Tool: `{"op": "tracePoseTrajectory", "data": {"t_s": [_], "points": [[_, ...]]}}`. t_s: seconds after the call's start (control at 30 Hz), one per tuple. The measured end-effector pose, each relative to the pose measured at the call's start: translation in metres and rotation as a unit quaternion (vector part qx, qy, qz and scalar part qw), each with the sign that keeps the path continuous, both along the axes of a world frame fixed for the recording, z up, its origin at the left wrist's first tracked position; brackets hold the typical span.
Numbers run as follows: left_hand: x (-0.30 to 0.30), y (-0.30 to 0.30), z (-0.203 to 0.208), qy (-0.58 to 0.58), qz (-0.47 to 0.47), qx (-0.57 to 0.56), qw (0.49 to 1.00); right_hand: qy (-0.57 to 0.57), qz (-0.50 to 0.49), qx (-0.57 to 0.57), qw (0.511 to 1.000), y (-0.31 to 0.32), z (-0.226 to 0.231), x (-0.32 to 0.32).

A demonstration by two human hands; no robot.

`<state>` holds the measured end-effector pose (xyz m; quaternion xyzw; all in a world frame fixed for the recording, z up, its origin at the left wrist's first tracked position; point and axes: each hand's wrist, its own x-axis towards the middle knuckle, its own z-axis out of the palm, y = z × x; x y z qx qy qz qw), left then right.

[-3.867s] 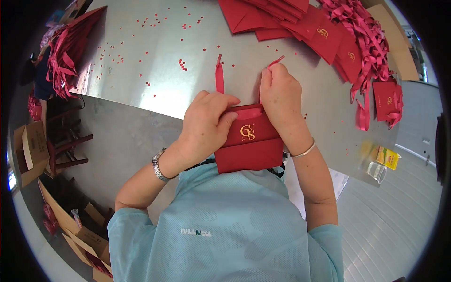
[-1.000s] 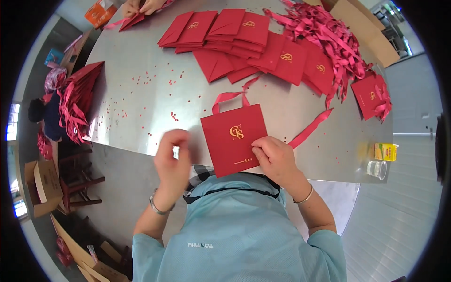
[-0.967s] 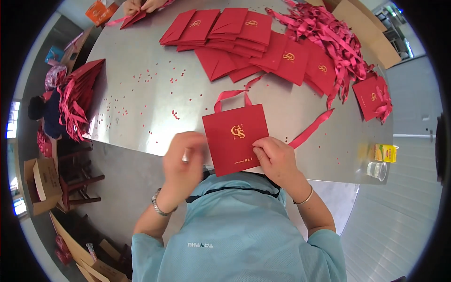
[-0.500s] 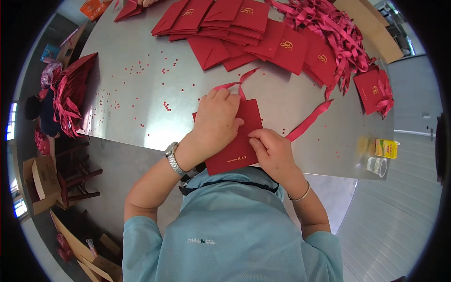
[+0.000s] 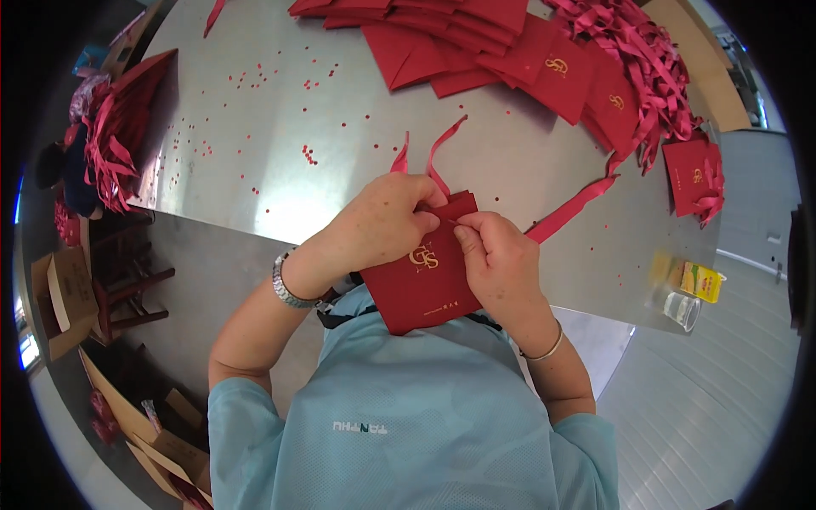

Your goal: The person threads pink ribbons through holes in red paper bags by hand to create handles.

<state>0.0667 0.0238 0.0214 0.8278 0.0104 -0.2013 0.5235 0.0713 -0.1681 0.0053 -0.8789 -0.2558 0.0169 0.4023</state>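
A small red paper gift bag (image 5: 422,297) with a gold emblem leans against my front at the table edge. My left hand (image 5: 382,219) grips its top edge, thumb and forefinger pinched at the upper middle. Two ribbon ends rise beyond those fingers, one long curved ribbon (image 5: 440,153) and one shorter ribbon (image 5: 401,155). At the bag's upper right, my right hand (image 5: 501,262) is closed in a pinch, fingertips close to the left thumb. What it pinches is too small to tell. A longer red ribbon (image 5: 571,210) runs over the table up to the right hand's far side.
Flat red bags (image 5: 544,72) lie in overlapping stacks at the far side, beside a heap of ribbons (image 5: 646,68). A bag with ribbon (image 5: 693,178), a yellow packet (image 5: 701,281) and a clear cup (image 5: 681,311) are at right. Ribboned bags (image 5: 127,119) stand at the left edge.
My left hand has shifted toward the bag's top edge, uncovering the gold emblem. The right hand has moved up along the bag's right side. The ribbon ends beyond the left hand now stand apart.
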Motion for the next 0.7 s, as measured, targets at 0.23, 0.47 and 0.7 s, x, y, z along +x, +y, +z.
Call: {"op": "tracePoseTrajectory", "data": {"t_s": [0.23,0.47,0.7], "points": [[-0.003,0.014,-0.001,0.021,-0.007,-0.045,0.999,-0.07,0.031,-0.037,0.996,0.008,0.0,-0.002],[-0.003,0.018,-0.003,0.106,0.011,-0.127,0.986,-0.081,0.074,-0.034,0.993,0.008,0.005,0.006],[-0.004,0.019,-0.006,0.085,0.026,-0.131,0.987,-0.071,0.069,-0.055,0.994,0.012,0.011,0.004]]}}
